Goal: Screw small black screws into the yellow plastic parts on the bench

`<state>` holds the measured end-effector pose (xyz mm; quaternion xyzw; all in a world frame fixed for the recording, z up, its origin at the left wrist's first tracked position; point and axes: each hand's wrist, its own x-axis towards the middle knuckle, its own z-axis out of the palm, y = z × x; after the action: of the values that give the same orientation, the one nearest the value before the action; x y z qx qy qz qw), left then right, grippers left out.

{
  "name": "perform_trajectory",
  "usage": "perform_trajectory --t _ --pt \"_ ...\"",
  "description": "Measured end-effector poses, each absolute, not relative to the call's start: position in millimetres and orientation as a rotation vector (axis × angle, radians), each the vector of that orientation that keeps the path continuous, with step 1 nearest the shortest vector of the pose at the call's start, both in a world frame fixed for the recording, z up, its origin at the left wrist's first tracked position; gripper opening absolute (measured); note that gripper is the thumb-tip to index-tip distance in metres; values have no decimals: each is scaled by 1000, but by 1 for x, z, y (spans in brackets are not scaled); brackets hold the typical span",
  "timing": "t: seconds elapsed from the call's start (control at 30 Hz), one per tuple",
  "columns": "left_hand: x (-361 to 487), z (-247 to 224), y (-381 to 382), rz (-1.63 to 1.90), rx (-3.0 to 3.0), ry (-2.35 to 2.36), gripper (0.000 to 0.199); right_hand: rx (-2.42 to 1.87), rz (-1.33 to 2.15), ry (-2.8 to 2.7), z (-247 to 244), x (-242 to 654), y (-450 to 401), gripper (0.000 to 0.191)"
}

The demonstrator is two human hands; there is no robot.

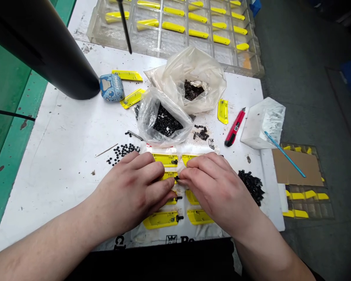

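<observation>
My left hand (137,187) is closed over a yellow plastic part (170,174), its thumb and forefinger at the part's right end. From the other side, my right hand (212,189) pinches a small black clip (177,178) at that same end. Whether the clip is fully seated cannot be seen behind the fingertips. Other yellow parts lie in two columns on a printed plastic sheet (201,233). Black clips stick out from the right ends of the left column, as on the lowest part (160,220). My right hand partly covers the right column.
Ahead stand open bags of black pieces (166,123) and dark clips (193,91). Loose black discs (123,152) lie left, a black pile (251,187) right. A red utility knife (235,127), a white block (263,123), a compartment tray (175,41) and a dark column (61,50) surround them.
</observation>
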<state>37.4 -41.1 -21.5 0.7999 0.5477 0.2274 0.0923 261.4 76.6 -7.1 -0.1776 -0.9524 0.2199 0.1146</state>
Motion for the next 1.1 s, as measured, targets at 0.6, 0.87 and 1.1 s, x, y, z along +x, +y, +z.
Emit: perform_trajectory --t 0.6,0.87,1.1 --pt "37 -24 -45 657 2477 1669 21 -579 881 -2865 24 269 79 20" --pt "37 -28 -48 648 2488 1683 26 -541 793 -2999 20 278 71 30" --pt "38 -28 -46 659 2491 1675 27 -483 592 -3046 19 273 58 31"
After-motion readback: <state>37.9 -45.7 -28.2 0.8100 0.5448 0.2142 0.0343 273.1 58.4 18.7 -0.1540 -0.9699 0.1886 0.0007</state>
